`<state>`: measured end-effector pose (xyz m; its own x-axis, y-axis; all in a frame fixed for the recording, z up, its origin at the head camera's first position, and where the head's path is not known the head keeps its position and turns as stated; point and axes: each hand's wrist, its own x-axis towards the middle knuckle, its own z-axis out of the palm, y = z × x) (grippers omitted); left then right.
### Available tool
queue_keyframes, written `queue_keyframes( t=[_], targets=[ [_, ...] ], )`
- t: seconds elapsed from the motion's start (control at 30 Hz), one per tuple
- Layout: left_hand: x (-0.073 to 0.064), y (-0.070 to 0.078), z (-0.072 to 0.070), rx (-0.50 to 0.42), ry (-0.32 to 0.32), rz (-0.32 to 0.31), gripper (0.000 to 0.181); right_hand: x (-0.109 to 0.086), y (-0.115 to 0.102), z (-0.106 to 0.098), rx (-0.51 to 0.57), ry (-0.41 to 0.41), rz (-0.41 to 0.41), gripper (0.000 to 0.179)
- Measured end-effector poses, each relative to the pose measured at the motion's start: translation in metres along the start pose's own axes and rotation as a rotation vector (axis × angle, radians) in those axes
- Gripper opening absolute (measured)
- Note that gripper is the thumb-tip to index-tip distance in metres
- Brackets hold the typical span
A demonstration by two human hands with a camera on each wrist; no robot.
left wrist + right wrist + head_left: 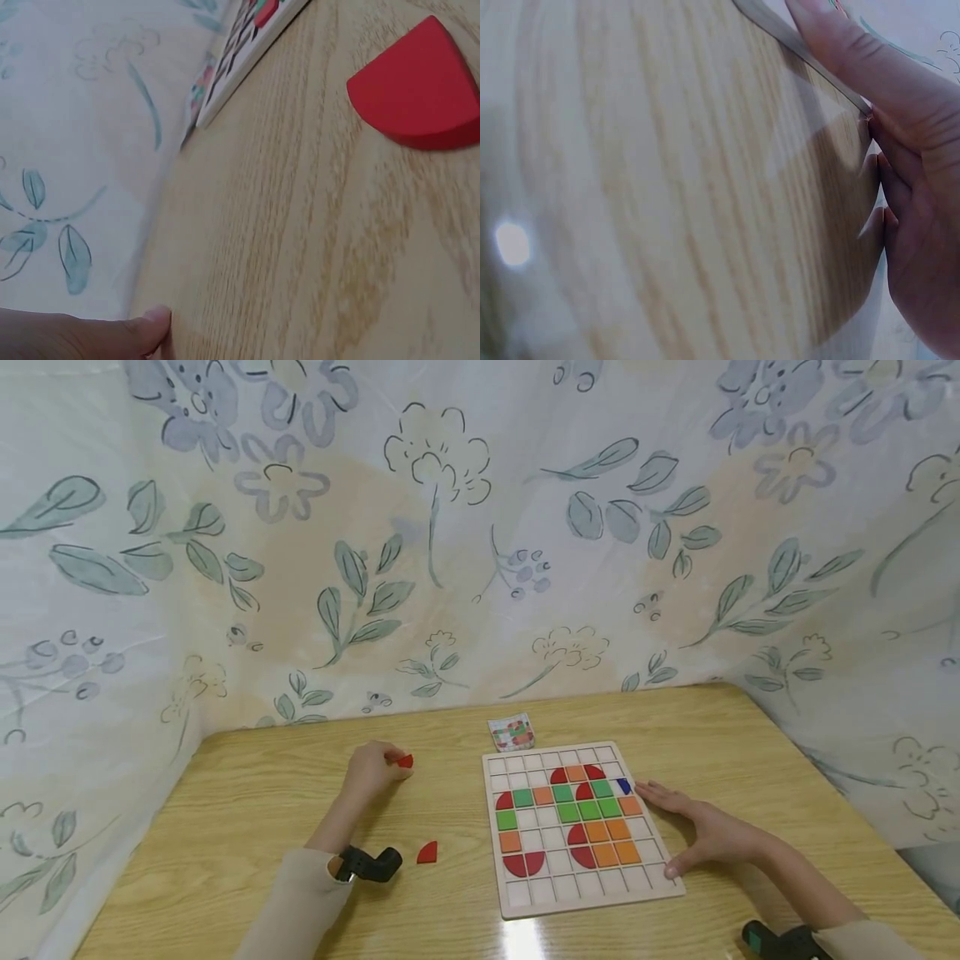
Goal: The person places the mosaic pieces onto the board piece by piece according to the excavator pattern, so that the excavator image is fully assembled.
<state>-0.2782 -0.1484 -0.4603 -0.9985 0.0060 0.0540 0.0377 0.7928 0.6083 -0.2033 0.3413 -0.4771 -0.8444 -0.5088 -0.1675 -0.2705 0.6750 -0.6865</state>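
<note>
My left hand pinches a red quarter-circle tile between thumb and fingertips, low over the table left of the board. Only a little of that hand enters the left wrist view, where the pinched tile is hidden. Nearer the front, another red quarter-circle tile lies loose on the wood. A white square-grid board bears green, orange, salmon and red tiles and one blue piece. At its right edge rests my right hand, fingers extended along the side and thumb on the near right corner.
A small pattern card with coloured shapes lies just behind the board. The wooden table ends at a floral cloth hanging behind it and at the sides. Each wrist wears a black camera mount.
</note>
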Motion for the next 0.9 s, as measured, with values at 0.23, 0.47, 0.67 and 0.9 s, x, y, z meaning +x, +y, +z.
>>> queue_keyframes(
  t=[0.23,0.47,0.67,0.9],
  targets=[
    [0.003,0.001,-0.003,0.005,-0.012,0.005,0.028,-0.002,-0.004,-0.002,-0.005,-0.007,-0.026,0.100],
    [0.005,0.013,-0.012,-0.016,-0.027,-0.024,0.030,-0.001,0.000,-0.001,-0.033,0.012,-0.036,0.101],
    [0.003,0.022,-0.015,0.008,-0.034,-0.010,0.030,-0.001,0.000,0.000,-0.023,0.015,-0.017,0.101],
    [0.000,0.030,-0.013,0.010,-0.044,0.025,0.026,0.000,-0.003,0.000,-0.021,0.009,-0.004,0.101]
  ],
)
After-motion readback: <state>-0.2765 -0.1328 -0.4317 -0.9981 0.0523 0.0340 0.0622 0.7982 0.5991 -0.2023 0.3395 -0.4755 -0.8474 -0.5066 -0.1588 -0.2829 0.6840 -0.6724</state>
